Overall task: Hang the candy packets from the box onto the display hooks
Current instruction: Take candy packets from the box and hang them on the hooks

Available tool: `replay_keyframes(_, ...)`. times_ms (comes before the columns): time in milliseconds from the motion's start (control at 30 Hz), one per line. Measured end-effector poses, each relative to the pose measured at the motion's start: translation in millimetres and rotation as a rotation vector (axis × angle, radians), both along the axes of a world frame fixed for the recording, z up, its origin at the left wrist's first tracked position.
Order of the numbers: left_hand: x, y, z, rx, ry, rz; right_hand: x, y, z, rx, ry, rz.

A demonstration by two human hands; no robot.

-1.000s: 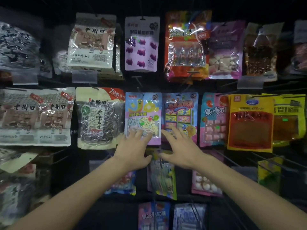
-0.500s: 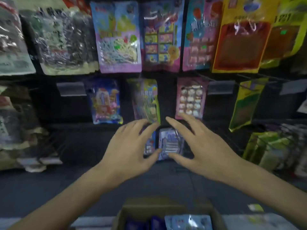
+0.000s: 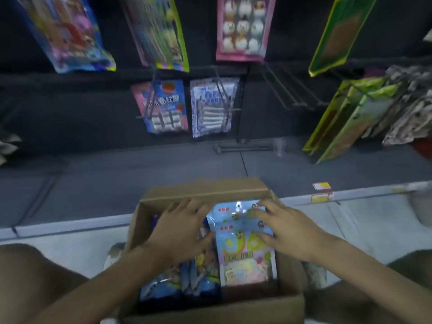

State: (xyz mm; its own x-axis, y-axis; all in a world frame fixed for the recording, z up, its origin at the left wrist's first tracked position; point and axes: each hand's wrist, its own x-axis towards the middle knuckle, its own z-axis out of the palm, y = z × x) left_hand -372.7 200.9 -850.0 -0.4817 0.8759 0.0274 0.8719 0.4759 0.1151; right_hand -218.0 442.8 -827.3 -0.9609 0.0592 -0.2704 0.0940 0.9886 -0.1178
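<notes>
Looks nowhere near done: left hand [image 3: 184,232] and right hand [image 3: 289,230] spread flat on packets [image 3: 245,260] in the box [image 3: 210,187], gripping nothing yet, whole pile left to hang, several hooks [image 3: 284,92] bare.

Open cardboard box [image 3: 210,309] sits on pale tiled floor [image 3: 88,242], its far flap against the dark rack base [image 3: 117,178].

Brown box [image 3: 268,307], pale blue-and-pink candy packet [image 3: 245,249]
</notes>
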Motion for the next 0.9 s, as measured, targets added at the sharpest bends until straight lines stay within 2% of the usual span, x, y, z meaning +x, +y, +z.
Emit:
replay_keyframes(167, 1.2, 39.9, -52.2, -0.352, -0.062, -0.072, 1.0, 10.8, -47.8, 0.088, -0.233, 0.027)
replay_keyframes(400, 12.6, 110.4, -87.1, -0.519, -0.036, -0.172, 13.1, 6.3, -75.8, 0.094, -0.401, 0.066)
replay_keyframes(500, 15.3, 128.7, -100.7, -0.417, -0.176, -0.08, 13.1, 4.2, -75.9, 0.087, -0.395, 0.079)
replay_keyframes(667, 13.6, 137.4, -114.2, -0.085, -0.587, 0.248, 16.6, 5.4, -75.0, 0.073, -0.378, 0.086)
replay_keyframes(900, 18.8, 115.3, -111.1, 0.057, -0.702, 0.266, 14.2, 5.7, -70.0, 0.056, -0.393, 0.054)
